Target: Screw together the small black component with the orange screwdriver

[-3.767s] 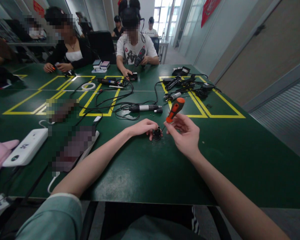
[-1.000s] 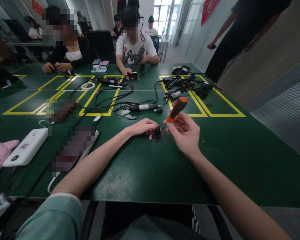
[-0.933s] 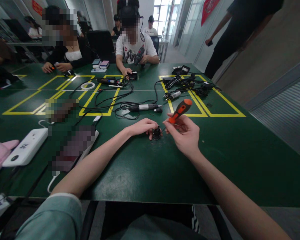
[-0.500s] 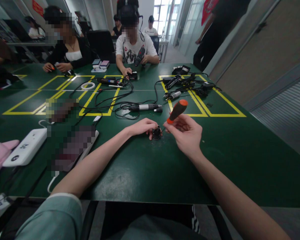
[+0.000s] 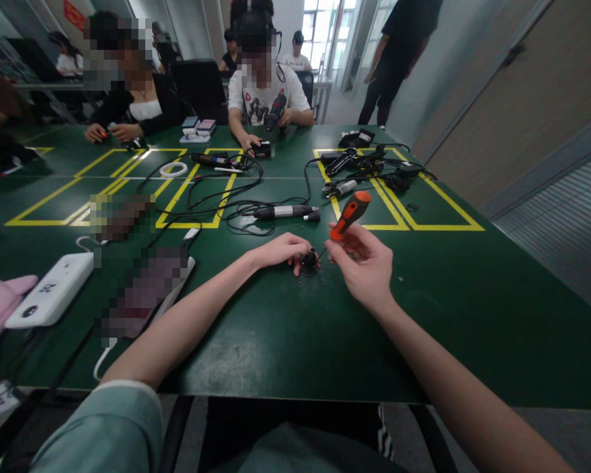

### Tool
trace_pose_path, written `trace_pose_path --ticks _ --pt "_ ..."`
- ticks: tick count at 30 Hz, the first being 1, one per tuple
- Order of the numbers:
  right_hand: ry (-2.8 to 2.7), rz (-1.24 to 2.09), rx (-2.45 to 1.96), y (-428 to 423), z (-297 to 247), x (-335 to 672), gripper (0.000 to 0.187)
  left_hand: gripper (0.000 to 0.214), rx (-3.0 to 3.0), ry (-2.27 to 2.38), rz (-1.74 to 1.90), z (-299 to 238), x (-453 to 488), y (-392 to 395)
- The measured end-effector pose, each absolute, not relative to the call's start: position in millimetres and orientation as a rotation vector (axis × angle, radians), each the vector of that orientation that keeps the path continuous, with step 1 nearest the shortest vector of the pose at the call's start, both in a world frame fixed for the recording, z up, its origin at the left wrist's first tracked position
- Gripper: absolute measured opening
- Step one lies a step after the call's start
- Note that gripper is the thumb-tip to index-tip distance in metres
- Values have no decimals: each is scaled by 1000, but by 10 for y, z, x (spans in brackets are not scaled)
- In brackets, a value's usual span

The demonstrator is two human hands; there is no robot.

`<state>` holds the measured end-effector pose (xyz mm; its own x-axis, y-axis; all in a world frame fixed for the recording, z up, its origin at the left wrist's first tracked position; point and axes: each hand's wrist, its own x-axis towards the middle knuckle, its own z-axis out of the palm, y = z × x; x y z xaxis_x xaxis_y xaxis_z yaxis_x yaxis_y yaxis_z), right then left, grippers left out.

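Note:
A small black round part (image 5: 309, 263) with a raised neck stands on the green table. My left hand (image 5: 289, 249) is closed around its left and far side, fingers pressed to it. In my right hand (image 5: 367, 266) is a screwdriver (image 5: 350, 215) with an orange and dark grey handle, pinched near the handle's lower end. The handle leans up to the right, and its thin shaft slants down to the left toward the black part. Whether the tip sits in a screw is too small to tell.
Beyond my hands lie a grey and black pen-shaped tool (image 5: 285, 211) and looped black cables (image 5: 249, 226). Black cables and tools (image 5: 374, 164) lie farther right. At left are a white power strip (image 5: 54, 289) and a phone (image 5: 148, 292). A co-worker (image 5: 268, 92) sits opposite.
The screwdriver handle has tipped slightly, and my right hand has shifted a little. My left hand and the black part stay put. A standing person in the background has moved left.

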<state>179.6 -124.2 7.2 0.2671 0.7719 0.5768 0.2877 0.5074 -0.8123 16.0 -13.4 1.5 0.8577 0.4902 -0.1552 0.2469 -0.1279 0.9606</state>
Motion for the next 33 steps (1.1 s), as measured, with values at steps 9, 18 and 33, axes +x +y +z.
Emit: trace_pose_path --ticks 9,18,33 --pt "-1375 342 -1049 -1261 126 1800 18 28 1732 554 234 -11 151 -119" --pt "-1288 424 -1051 -1247 82 1779 26 27 1721 565 230 -2 158 -125" --pt "-1295 428 -1025 -1251 71 1789 30 30 1728 556 229 -16 158 -120"
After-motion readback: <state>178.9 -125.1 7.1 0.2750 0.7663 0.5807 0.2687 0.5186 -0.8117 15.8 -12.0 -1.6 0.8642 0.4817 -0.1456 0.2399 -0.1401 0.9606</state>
